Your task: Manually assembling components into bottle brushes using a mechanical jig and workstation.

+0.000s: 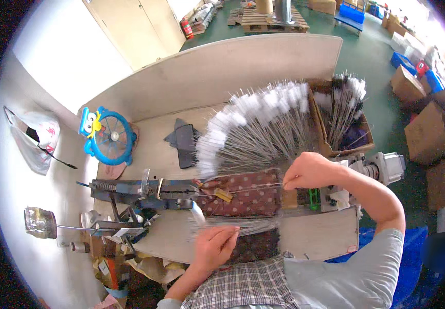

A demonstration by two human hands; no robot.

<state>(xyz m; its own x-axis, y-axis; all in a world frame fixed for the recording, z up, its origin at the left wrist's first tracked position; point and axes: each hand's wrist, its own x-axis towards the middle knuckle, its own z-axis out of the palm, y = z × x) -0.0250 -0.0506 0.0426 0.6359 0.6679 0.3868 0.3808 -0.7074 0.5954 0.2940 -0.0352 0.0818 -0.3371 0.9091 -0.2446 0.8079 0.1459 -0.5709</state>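
Far left: plastic bag (32, 135) hanging on the wall; below it a glass jar (40, 222) sitting off the bench edge. Blue cartoon fan (107, 136) standing on the bench (315, 234), well apart from both hands.

Blue metal jig (140, 189) lying across the bench, spring at its left end, its right end running up to a dotted cloth pad (245, 193). Dark phone (185, 145) lying flat behind the jig.

Left hand (213, 246) resting at the near bench edge, fingers pressing together on the loose bundle of wires (238, 225) lying just below the pad. Bundle fanning out to the right of the hand.

Behind the pad, a big fan of white-tipped brushes (256, 126) is spreading over the bench, crowding the space above both hands.

Right hand (307, 171) hovering at the pad's right end, fingertips pinching a single wire (243, 189) stretching left across the pad toward the jig.

Cardboard box (343, 144) of more brushes sitting just beyond the right hand. Grey motor (387, 167) sticking out past the wrist. Cartons (431, 129) standing on the green floor, far right.
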